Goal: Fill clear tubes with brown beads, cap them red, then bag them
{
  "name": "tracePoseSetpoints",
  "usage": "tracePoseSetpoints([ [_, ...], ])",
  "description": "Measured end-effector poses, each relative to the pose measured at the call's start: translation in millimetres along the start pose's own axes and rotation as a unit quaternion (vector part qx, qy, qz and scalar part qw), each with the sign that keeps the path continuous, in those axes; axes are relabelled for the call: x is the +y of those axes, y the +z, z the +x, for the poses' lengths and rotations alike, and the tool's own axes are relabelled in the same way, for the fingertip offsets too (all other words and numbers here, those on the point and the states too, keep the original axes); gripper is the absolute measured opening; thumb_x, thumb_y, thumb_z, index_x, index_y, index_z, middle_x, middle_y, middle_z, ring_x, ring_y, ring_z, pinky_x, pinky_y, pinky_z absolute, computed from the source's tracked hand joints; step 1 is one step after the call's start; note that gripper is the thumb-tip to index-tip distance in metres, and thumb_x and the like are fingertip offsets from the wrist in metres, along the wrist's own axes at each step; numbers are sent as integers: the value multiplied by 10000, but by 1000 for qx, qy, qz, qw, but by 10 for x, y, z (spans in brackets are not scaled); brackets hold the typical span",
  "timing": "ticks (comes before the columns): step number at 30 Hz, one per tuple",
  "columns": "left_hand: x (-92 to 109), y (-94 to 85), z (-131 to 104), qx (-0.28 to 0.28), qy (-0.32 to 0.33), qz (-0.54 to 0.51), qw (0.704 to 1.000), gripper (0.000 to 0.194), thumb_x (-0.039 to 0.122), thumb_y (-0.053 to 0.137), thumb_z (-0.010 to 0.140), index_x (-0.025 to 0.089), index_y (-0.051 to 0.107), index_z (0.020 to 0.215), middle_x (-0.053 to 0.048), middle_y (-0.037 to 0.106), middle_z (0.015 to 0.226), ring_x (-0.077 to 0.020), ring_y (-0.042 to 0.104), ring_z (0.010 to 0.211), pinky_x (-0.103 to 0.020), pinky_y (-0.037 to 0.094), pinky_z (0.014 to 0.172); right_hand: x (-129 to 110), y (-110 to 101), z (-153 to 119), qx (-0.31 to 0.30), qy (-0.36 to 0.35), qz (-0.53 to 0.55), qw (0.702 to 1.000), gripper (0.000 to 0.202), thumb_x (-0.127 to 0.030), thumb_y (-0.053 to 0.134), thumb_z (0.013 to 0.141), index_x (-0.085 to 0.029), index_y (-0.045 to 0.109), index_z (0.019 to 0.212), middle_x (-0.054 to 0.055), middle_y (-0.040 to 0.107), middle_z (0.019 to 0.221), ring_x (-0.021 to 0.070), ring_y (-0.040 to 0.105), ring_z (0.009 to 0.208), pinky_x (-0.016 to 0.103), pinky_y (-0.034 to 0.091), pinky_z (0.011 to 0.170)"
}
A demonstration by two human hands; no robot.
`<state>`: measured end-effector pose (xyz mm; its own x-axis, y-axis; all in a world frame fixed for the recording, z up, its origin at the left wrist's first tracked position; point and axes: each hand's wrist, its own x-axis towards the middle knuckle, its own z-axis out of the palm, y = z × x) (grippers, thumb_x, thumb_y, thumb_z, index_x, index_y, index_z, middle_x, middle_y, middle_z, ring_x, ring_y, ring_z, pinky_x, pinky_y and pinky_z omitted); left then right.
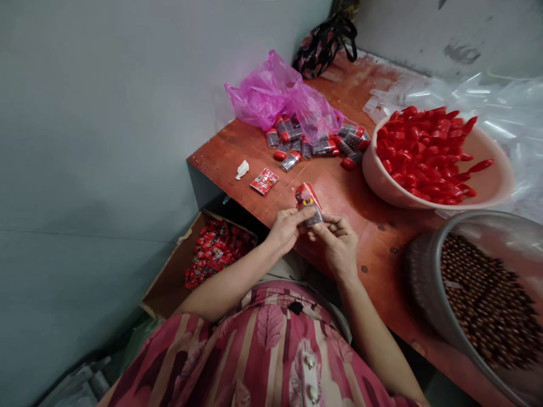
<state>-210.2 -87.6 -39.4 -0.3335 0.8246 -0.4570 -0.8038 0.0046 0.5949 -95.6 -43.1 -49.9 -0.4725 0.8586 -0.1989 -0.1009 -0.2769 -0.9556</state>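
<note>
Between my hands, over the near edge of the table, is a small clear container (314, 218) with dark contents and a red printed wrapper (306, 195) at its far end. My left hand (289, 227) pinches it from the left, thumb on top. From the right, my right hand (338, 240) grips its near end with thumb and fingers. Just beyond my hands lies a flat stack of red printed wrappers (264, 181) beside a crumpled white scrap (242, 169). Farther back are several red-capped clear containers (291, 160) with dark contents.
A pink plastic bag (271, 93) partly covers the containers. To the right stand a pale bowl (382, 178) of red caps and spoon-like pieces and a metal basin (428, 282) of brown balls. Below left, a cardboard box (163, 271) holds red packs. A wall (106, 141) borders the left.
</note>
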Motion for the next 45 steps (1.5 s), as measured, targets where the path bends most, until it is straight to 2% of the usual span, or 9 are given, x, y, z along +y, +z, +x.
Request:
tracePoseSetpoints([
  [9, 31, -102, -196, -31, -16, -8, 999, 283, 269, 861, 582, 74, 681, 678, -63, 694, 660, -146, 651, 601, -284, 543, 653, -39, 80, 57, -29, 7, -29, 999, 346, -321, 833, 622, -207, 562, 807, -66, 632, 606, 92, 580, 486, 213, 493, 484],
  [15, 75, -606, -732, 158, 131, -105, 973, 504, 587, 615, 792, 138, 691, 1007, -126, 750, 967, -207, 721, 860, -300, 575, 743, -184, -17, 83, -61, -4, -49, 997, 326, -365, 811, 656, -202, 597, 840, -35, 666, 624, 108, 605, 499, 226, 505, 488],
  [18, 22, -730, -789, 200, 127, 1, 972, 508, 587, 628, 776, 135, 699, 996, -132, 751, 904, -210, 720, 768, -285, 564, 653, -198, -142, 137, -21, -14, -66, 998, 272, -405, 747, 739, -197, 599, 834, -14, 684, 651, 112, 622, 511, 223, 503, 479],
  [20, 25, -669, -647, 166, 155, 134, 965, 377, 474, 730, 726, 169, 724, 948, -120, 746, 957, -225, 709, 863, -310, 559, 777, -192, -183, 156, -12, -12, -82, 997, 270, -425, 724, 762, -195, 600, 830, -3, 692, 668, 116, 625, 515, 225, 501, 473],
  [24, 114, -406, -128, 50, 266, 399, 876, 327, 251, 803, 666, 273, 735, 985, -71, 676, 1212, -260, 522, 1264, -377, 296, 1151, -188, -173, 149, -33, -8, -107, 994, 271, -435, 724, 757, -198, 611, 820, -13, 672, 628, 115, 602, 493, 233, 496, 472],
  [28, 92, -322, 241, 5, 303, 567, 766, 265, 196, 758, 713, 283, 729, 962, -74, 621, 1303, -306, 379, 1382, -493, 88, 1200, -193, -193, 155, -56, -5, -136, 989, 254, -422, 729, 751, -197, 618, 796, -21, 651, 613, 110, 583, 495, 236, 486, 486],
  [31, 27, -378, 315, 3, 311, 604, 734, 198, 193, 700, 769, 300, 727, 933, -55, 609, 1324, -293, 363, 1393, -516, 93, 1193, -184, -249, 191, -58, 1, -162, 985, 258, -430, 713, 765, -191, 621, 790, -23, 634, 617, 107, 574, 507, 236, 475, 501],
  [38, 14, -364, 242, 4, 331, 554, 764, 170, 219, 656, 813, 316, 735, 928, -34, 602, 1343, -259, 359, 1405, -501, 85, 1197, -49, -209, 391, -15, -15, -165, 986, 358, -410, 753, 727, -194, 616, 978, 12, 678, 881, 134, 639, 777, 278, 506, 715],
  [45, 125, -242, 80, 13, 236, 335, 912, 361, 312, 792, 683, 263, 727, 1035, -52, 677, 1220, -254, 551, 1232, -345, 405, 1062, -141, -38, 528, -37, -2, -57, 998, 415, -320, 777, 671, -197, 577, 1014, -81, 560, 633, 84, 532, 549, 219, 438, 561],
])
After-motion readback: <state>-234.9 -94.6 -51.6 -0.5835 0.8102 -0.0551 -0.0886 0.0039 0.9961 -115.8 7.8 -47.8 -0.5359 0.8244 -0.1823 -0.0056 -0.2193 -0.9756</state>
